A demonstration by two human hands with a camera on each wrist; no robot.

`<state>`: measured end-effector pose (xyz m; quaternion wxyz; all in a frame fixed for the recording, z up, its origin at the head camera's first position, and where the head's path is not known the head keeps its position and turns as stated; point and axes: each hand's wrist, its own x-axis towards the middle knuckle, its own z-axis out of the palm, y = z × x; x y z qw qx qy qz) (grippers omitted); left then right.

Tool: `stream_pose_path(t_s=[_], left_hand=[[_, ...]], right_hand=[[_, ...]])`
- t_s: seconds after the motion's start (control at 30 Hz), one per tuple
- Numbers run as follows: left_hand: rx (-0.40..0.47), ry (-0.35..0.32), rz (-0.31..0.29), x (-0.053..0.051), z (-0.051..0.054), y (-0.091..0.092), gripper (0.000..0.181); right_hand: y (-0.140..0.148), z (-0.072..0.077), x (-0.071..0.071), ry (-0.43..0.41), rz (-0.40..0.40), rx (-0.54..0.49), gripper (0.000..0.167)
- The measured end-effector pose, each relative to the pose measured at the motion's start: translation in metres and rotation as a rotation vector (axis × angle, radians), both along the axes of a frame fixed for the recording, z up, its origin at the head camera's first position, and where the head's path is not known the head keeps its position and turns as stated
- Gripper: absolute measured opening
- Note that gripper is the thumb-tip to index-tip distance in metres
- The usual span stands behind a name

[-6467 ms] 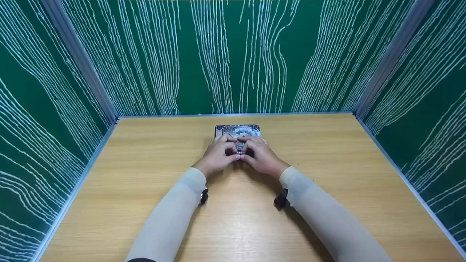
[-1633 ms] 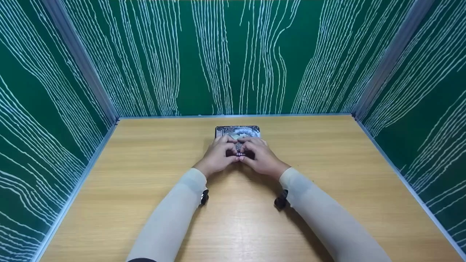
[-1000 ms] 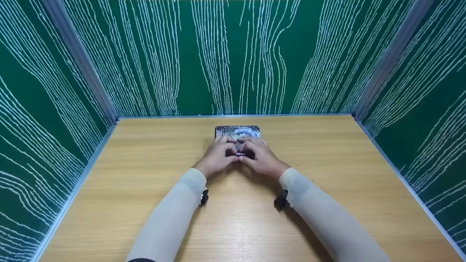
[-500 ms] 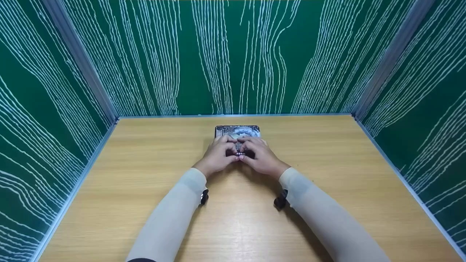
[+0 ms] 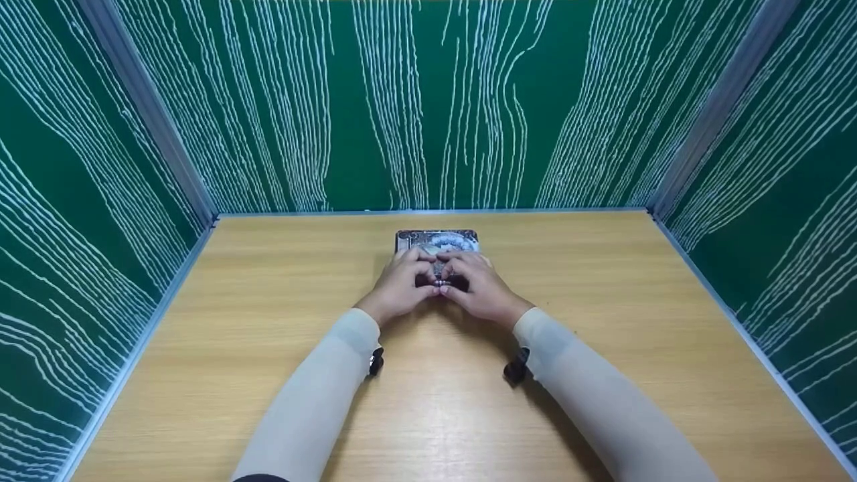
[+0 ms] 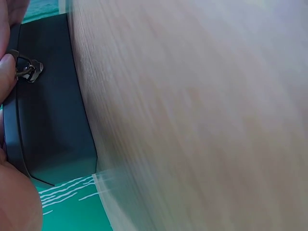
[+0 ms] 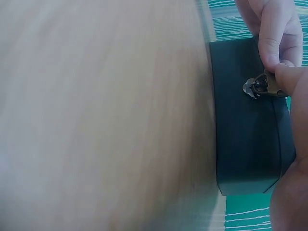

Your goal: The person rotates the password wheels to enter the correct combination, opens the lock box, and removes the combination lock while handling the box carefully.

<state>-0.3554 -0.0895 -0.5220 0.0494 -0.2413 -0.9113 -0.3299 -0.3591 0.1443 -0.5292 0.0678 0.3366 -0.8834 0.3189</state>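
Observation:
A dark box with a patterned lid (image 5: 455, 239) stands on the table, both hands at its near side. In the wrist views its front is plain dark (image 6: 53, 110), with a metal clasp (image 7: 251, 88) and a small brass padlock (image 7: 273, 83) hanging on it. My left hand (image 5: 404, 281) has its thumb and a fingertip at the padlock, other fingers over the lid. The right hand (image 5: 477, 284) pinches the padlock between thumb and finger in the right wrist view. The two thumb tips nearly meet. Palms and fingers hide much of the lid.
The wooden table (image 5: 428, 415) spreads around the box. Green panels with white wavy lines (image 5: 469, 100) stand behind and at both sides, with grey metal posts (image 5: 150, 114) at the corners. Dark devices (image 5: 516, 367) sit at both wrists.
The box and arms stay in place. Only the thumbs and fingertips at the padlock have shifted very slightly since the earliest frame.

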Motion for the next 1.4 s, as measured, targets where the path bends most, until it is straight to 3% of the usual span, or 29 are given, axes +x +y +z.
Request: stream_pose_path(t_s=[0.6, 1.07, 1.4], left_hand=[[0.005, -0.004, -0.007, -0.0009, 0.0003, -0.0008, 0.013], [-0.004, -0.005, -0.001, -0.0035, -0.0027, 0.0005, 0.016], [0.019, -0.008, -0.012, -0.0003, 0.0007, -0.0001, 0.016]], right_hand=[[0.0, -0.003, -0.0012, 0.023, 0.018, -0.04, 0.02], [0.0008, -0.0031, -0.0011, 0.017, 0.007, -0.021, 0.022], [0.0009, -0.0015, -0.0006, 0.0, 0.007, -0.011, 0.018]])
